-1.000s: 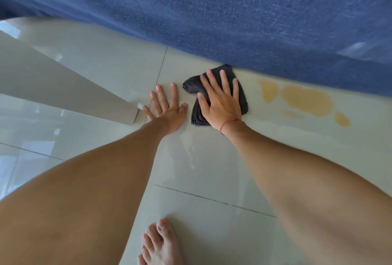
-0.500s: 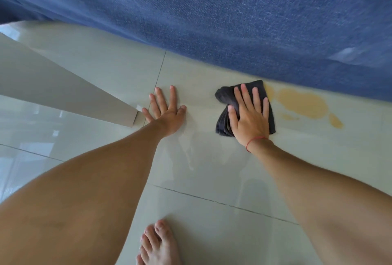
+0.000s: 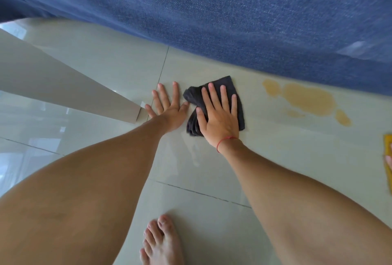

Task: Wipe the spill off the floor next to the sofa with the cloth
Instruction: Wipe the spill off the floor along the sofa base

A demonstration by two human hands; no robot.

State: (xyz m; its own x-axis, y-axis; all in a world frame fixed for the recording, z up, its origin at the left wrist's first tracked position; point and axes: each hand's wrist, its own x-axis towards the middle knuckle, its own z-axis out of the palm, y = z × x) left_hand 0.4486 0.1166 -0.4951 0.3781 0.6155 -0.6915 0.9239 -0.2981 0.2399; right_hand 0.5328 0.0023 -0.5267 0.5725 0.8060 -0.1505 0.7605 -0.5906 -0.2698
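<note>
A dark grey folded cloth lies on the pale tiled floor beside the blue sofa. My right hand presses flat on top of it, fingers spread and pointing at the sofa. My left hand rests flat on the floor just left of the cloth, palm down with nothing in it. The spill is a yellowish-brown puddle with smaller blobs around it, right of the cloth near the sofa's base. A gap of bare tile separates the cloth from the spill.
A light grey slanted panel meets the floor left of my left hand. My bare foot stands at the bottom centre. A yellow object shows at the right edge. Tile seams cross the floor.
My right hand slid the cloth right to the spill's left edge, then pulled it back left next to my left hand. The left hand stayed planted.
</note>
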